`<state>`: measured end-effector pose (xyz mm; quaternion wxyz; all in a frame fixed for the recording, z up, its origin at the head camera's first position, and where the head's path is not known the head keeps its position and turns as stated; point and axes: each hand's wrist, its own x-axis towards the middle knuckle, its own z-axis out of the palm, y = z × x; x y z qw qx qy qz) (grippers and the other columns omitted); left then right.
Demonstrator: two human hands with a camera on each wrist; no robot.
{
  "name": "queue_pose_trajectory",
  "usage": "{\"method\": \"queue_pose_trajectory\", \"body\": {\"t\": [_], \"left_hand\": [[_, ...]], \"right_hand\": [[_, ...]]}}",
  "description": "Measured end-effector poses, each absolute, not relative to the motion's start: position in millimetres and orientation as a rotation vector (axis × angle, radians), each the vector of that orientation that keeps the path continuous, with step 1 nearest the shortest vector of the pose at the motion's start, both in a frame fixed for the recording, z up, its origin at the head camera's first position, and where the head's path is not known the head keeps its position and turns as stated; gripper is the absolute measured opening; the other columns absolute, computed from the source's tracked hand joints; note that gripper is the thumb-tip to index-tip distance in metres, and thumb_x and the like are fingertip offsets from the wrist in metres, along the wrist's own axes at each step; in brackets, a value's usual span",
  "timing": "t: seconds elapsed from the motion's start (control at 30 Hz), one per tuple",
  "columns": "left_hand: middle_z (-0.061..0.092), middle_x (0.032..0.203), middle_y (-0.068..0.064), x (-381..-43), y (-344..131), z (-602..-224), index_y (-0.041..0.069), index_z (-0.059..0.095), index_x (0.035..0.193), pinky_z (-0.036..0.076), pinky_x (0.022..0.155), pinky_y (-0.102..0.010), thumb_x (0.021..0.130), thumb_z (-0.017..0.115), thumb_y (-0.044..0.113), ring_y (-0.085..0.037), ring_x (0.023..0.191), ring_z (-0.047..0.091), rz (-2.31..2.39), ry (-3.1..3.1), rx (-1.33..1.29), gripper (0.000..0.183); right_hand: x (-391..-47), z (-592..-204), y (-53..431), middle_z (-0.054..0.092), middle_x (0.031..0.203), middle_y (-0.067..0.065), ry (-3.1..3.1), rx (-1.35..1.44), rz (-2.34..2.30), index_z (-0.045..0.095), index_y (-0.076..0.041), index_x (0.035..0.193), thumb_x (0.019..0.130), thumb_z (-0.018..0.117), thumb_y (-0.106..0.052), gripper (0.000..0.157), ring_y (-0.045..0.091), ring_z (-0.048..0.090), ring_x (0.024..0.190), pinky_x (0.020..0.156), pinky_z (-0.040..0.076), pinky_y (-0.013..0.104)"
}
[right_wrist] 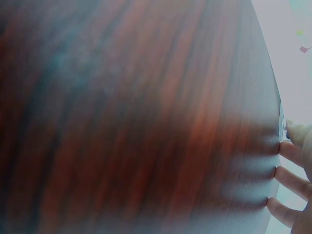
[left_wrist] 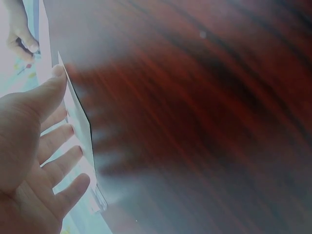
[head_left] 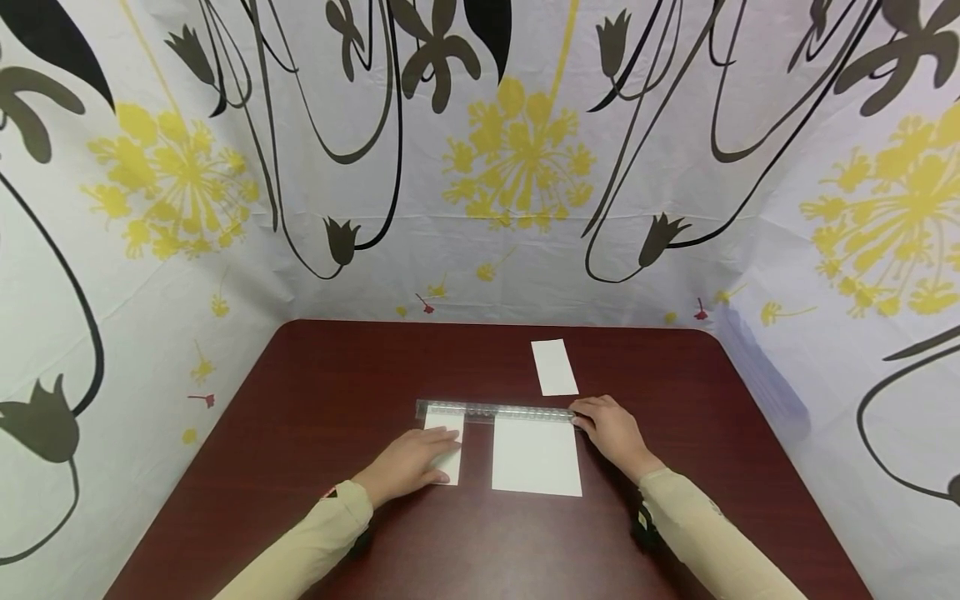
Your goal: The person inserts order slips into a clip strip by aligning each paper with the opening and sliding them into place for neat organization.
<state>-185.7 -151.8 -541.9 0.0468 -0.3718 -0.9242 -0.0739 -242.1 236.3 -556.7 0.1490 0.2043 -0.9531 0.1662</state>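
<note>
"What are your hands doing?"

"My left hand (head_left: 405, 462) lies on the narrow sheet (head_left: 452, 462), its fingers out and a little apart, pressing rather than gripping. My right hand (head_left: 617, 433) pinches the right end of the clear ruler (head_left: 480, 412) between thumb and finger; the left wrist view is of little help there, since it shows that hand only small and washed out."

"And the ruler itself?"

"It runs roughly parallel to the far edge of the bench (head_left: 480, 550), across the top of the narrow sheet and of the wide sheet (head_left: 537, 457). A strip of bare bench separates those two."

"How far along are you?"

"The ruler is set across both sheets, and I'd judge their top edges to be roughly level with each other. Both lie flat. The loose sheet (head_left: 555, 367) lies beyond the ruler, nearer the far edge and right of its middle, untouched by either hand. If it belongs in the row, that part is left to do; I can't tell."

"Any containers?"

"None that I can see; the sheets and ruler rest straight on the bench. Past its far edge and far corners hangs a patterned cloth (head_left: 450, 275)."
</note>
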Motion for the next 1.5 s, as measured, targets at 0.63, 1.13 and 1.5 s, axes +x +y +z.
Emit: {"method": "queue_pose_trajectory", "body": {"t": [0.63,1.13,1.5], "left_hand": [[0.055,0.148,-0.001,-187,-140,-541,0.015,0.060,0.137,0.043,0.111,-0.043,0.089,0.068,0.045,-0.022,0.138,0.051,-0.236,-2.849,-1.145,0.058],[0.055,0.148,-0.001,-187,-130,-541,0.016,0.061,0.136,0.043,0.111,-0.044,0.089,0.068,0.045,-0.023,0.137,0.052,-0.225,-2.846,-1.146,0.055],[0.054,0.149,0.001,-187,-123,-540,0.018,0.059,0.138,0.043,0.112,-0.041,0.089,0.067,0.048,-0.020,0.139,0.051,-0.177,-2.873,-1.138,0.057]], "right_hand": [[-242,-558,237,0.075,0.111,0.004,-2.718,0.592,0.478,0.075,-0.013,0.112,0.089,0.074,-0.019,0.024,0.024,0.066,0.104,0.082,0.058,0.044],[-243,-557,237,0.075,0.113,0.003,-2.731,0.596,0.482,0.074,-0.014,0.114,0.091,0.071,-0.020,0.024,0.023,0.066,0.105,0.083,0.057,0.043],[-243,-558,237,0.075,0.111,0.004,-2.713,0.597,0.485,0.074,-0.013,0.113,0.089,0.073,-0.019,0.025,0.024,0.066,0.104,0.082,0.057,0.044]]}}
